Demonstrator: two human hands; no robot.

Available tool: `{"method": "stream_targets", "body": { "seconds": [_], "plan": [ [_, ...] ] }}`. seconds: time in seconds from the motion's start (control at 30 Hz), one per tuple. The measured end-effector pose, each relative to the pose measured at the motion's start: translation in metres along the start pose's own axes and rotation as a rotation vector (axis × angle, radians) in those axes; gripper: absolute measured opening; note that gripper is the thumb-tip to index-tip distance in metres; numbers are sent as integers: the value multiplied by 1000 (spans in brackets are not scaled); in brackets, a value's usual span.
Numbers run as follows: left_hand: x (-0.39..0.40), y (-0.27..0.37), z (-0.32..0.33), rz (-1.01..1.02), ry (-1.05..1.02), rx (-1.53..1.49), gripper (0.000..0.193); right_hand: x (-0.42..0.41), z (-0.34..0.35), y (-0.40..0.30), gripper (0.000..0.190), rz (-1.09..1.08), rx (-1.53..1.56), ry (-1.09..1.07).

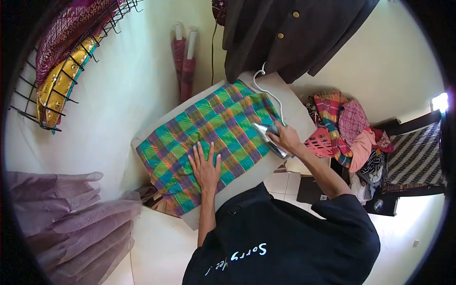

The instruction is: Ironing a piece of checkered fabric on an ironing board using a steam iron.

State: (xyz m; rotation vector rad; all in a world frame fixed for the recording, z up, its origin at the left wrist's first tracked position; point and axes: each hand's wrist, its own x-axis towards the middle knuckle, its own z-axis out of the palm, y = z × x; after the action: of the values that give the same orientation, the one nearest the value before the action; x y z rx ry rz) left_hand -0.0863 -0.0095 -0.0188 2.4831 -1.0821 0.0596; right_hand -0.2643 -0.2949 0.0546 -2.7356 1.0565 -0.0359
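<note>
A plaid cloth (228,123) in green, purple and orange lies spread across a pale ironing surface (245,183). My left hand (206,169) rests flat on the cloth's near part, fingers apart, holding nothing. On the right, my right hand (286,137) grips a clothes iron (269,138) by its handle. The iron's tip lies over the cloth's right part, and its heel reaches the cloth's near right edge. From the iron a white cord (273,96) runs up toward a hanging dark garment. The iron's soleplate is hidden.
A dark garment with gold buttons (270,39) hangs over the far end. Right of the surface, a pink plastic basket (319,143) stands by heaped clothes (352,121). A black wire rack (26,94) holds fabrics at upper left. Sheer mauve fabric (78,221) hangs lower left.
</note>
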Motion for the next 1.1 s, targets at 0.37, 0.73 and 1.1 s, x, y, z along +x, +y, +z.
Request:
{"method": "stream_targets", "body": {
  "seconds": [0.37,0.73,1.1],
  "plan": [
    [-1,1,-2,-2,-15,-9,51,-1,-5,32,46,-83,-40,4],
    [-2,-3,-4,7,-15,-58,51,12,0,37,56,-16,-77,-25],
    [-76,-35,-46,-106,-104,-94,45,40,-13,15,68,-155,-222,-77]
  ]
}}
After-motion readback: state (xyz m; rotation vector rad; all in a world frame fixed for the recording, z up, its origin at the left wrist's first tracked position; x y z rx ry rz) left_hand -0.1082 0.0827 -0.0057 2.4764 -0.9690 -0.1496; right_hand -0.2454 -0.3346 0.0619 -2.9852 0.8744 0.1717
